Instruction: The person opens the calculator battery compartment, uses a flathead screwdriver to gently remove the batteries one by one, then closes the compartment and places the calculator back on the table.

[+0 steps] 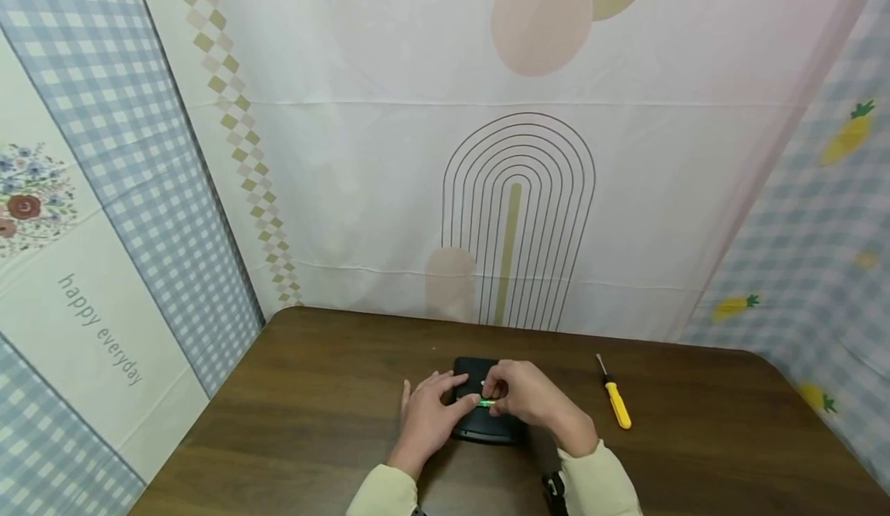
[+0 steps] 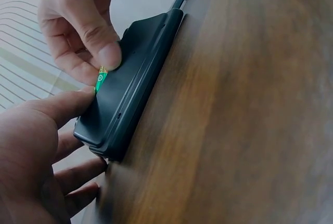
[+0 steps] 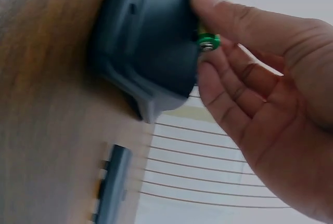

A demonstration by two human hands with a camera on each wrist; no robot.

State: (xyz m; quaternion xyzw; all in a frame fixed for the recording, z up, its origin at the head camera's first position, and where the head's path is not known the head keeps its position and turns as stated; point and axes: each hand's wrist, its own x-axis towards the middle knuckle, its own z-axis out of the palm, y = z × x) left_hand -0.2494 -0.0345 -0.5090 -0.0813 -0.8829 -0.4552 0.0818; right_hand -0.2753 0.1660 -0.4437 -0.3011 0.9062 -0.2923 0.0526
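Observation:
A flat black device (image 1: 480, 427) with a curved near edge lies on the table. My right hand (image 1: 531, 394) is over it and pinches a small green battery (image 3: 208, 42) between thumb and fingers. The battery's metal end shows in the right wrist view. From the left, my left hand (image 1: 431, 415) rests on the device, its thumb reaching across the face to the battery's other end. Its index finger lies over the device's left edge, and the remaining fingers are spread beside it. The hands hide part of the device's upper face.
A yellow-handled screwdriver (image 1: 616, 404) lies on the brown wooden table (image 1: 334, 392), right of the device, its tip pointing away. Behind the table's far edge hangs a patterned white cloth (image 1: 361, 191). Checked cloths (image 1: 820, 230) stand at both sides.

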